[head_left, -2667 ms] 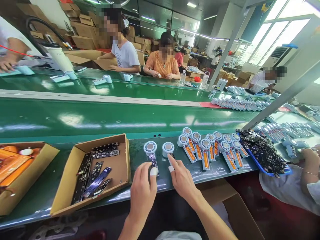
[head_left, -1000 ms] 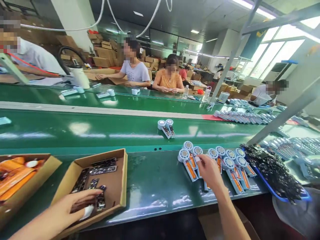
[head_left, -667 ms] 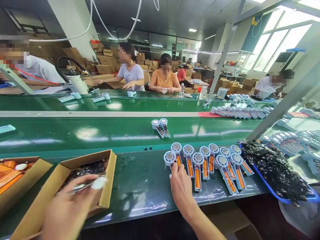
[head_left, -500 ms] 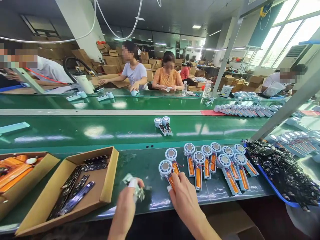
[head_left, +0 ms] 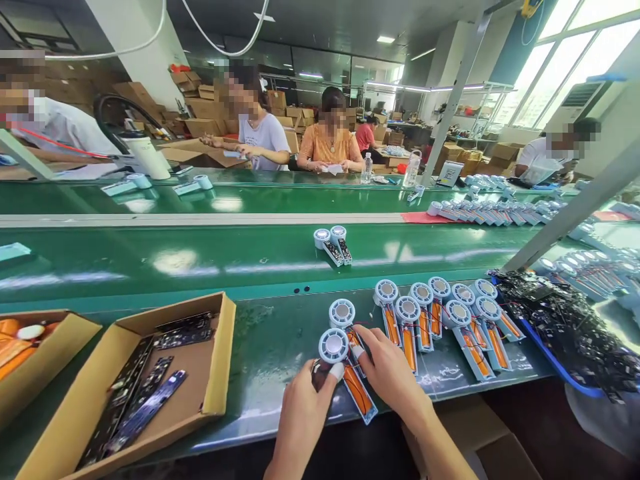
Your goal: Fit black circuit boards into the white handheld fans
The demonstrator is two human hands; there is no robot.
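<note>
Nearest me on the bench lies a light-blue handheld fan (head_left: pixel 334 345) with its handle uncovered and an orange battery inside. My left hand (head_left: pixel 306 403) is at the left of its round head, thumb in a white finger cover and fingers closed on a dark circuit board (head_left: pixel 317 375), mostly hidden. My right hand (head_left: pixel 393 373) reaches in from the right, fingers curled together by the wires and handle of a second fan (head_left: pixel 343 313) just behind. What the right fingertips pinch is hidden. Several similar fans (head_left: pixel 407 310) lie to the right.
A cardboard box (head_left: pixel 227 357) with circuit boards stands left, beside a box of orange batteries (head_left: pixel 13 347). At right, a blue tray (head_left: pixel 555 373) is heaped with boards. Two fans with boards (head_left: pixel 336 247) rest on the green conveyor (head_left: pixel 240 257). Co-workers sit across.
My left hand has moved right with the circuit board to the nearest fan's head. That fan has shifted toward me, its handle now showing, and my right hand has moved slightly right.
</note>
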